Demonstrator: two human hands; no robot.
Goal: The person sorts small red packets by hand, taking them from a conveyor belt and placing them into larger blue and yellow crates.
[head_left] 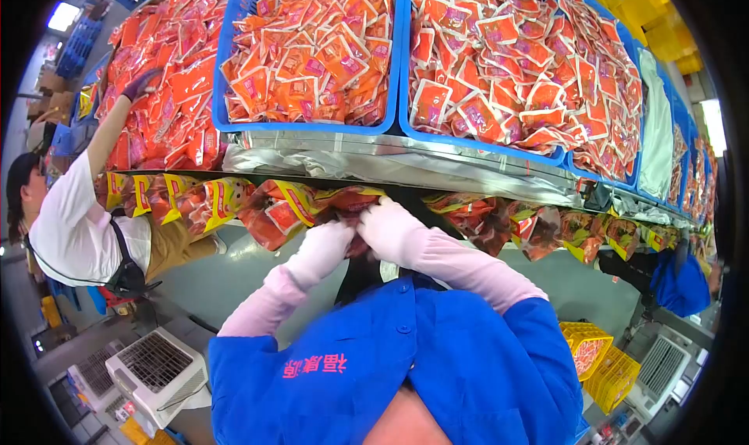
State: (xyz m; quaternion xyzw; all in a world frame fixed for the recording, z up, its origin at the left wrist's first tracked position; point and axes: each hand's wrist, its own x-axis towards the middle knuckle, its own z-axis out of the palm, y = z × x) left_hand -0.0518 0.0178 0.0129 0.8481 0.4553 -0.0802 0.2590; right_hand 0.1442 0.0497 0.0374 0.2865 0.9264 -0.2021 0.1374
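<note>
My left hand (324, 248), in a white glove, has its fingers closed on the lower part of a red-and-yellow plastic bag (353, 199). Higher up and to the right, my right hand (388, 228), also gloved in white, pinches the same bag near its top edge. My fingers hide much of this bag, so its opening cannot be made out. Close by on the left hangs a filled bag (273, 211) with red packets showing through. To the right of my hands, another bag (468, 217) hangs from the same ledge.
Blue crates (312, 127) heaped with small red packets (328, 55) line the bench above the ledge (328, 181). At the left, a co-worker in a white shirt (78, 203) reaches into packets. Behind me stand grey cooler units (156, 367) and yellow crates (612, 379).
</note>
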